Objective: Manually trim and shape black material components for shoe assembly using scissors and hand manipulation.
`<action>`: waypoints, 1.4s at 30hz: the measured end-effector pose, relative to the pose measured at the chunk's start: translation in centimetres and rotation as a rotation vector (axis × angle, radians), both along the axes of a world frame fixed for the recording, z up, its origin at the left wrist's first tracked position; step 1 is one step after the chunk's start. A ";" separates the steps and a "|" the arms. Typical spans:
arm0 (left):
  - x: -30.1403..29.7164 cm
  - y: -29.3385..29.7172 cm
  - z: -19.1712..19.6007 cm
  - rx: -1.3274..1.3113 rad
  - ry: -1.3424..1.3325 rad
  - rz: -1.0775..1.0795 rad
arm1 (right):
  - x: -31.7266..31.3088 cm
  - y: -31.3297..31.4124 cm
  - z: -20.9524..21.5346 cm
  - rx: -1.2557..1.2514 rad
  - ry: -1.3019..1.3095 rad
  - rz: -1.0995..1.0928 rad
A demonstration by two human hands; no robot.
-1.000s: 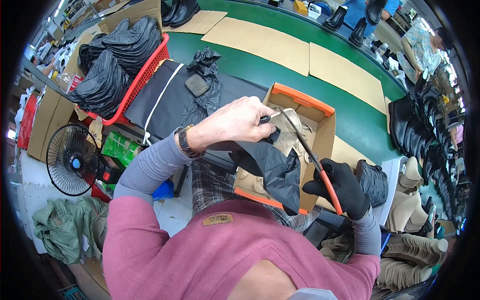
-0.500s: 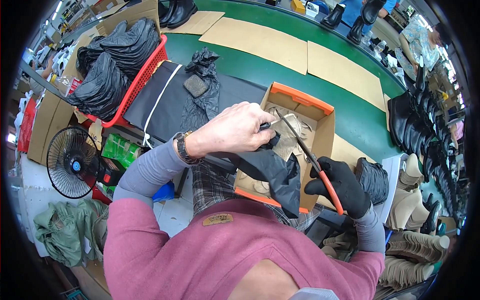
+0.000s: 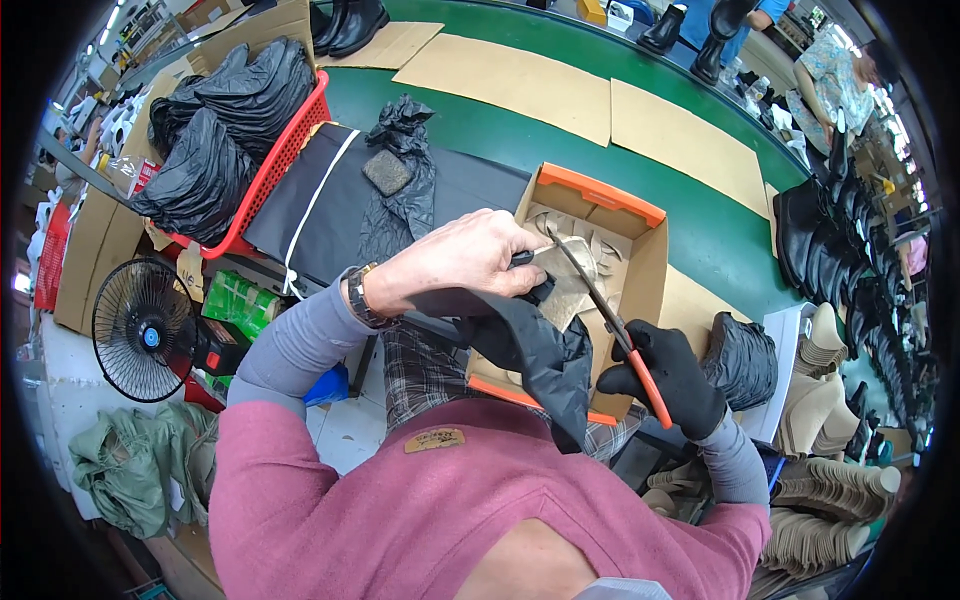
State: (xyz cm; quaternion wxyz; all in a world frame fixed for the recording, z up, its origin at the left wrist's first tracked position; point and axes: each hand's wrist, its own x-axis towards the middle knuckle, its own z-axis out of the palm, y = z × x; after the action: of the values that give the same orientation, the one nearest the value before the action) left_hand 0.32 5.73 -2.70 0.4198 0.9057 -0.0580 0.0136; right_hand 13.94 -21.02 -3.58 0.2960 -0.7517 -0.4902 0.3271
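Observation:
Between the bent fingers of my bare left hand (image 3: pixel 475 255), a limp black sheet (image 3: pixel 555 350) is gripped. It hangs toward my lap, over the near side of an open cardboard box (image 3: pixel 652 265) with orange edges. My right hand (image 3: pixel 680 375), in a black glove, is closed around the red handles of long scissors (image 3: pixel 613 319). The dark blades point up and left, their tips close beside my left fingertips. Beneath them in the box lie beige scraps (image 3: pixel 575 275), partly covered by the sheet and blades.
A red basket (image 3: pixel 285 150) of black-wrapped items stands at left, near a black fan (image 3: pixel 150 330). A grey block (image 3: pixel 388 173) rests on crumpled black plastic. Cardboard sheets (image 3: pixel 510 85) line the green bench. Black boots (image 3: pixel 810 235) and stacked beige pieces (image 3: pixel 830 490) are at right.
My gloved right hand and the scissors have shifted slightly left. The black sheet swings a little lower and left, while my left hand keeps its grip almost in place.

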 end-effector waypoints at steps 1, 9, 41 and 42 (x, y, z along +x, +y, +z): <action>0.0 -0.1 -0.1 0.001 0.001 -0.001 | 0.1 0.0 0.1 0.001 0.001 -0.001; -0.5 -1.4 1.5 0.028 -0.007 0.009 | 0.2 0.1 0.4 -0.026 0.069 0.026; -0.7 -2.2 2.8 -0.341 0.143 -0.071 | -0.6 0.1 0.8 0.077 -0.053 0.015; -0.7 -2.1 2.6 -0.350 0.155 -0.088 | -0.7 0.1 1.2 0.061 -0.051 0.031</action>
State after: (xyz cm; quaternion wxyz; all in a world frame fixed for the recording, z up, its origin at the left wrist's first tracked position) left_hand -0.42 3.67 -0.10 0.5743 0.8138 -0.0616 -0.0645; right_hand 13.24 -20.91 -2.40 0.3010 -0.7429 -0.5189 0.2972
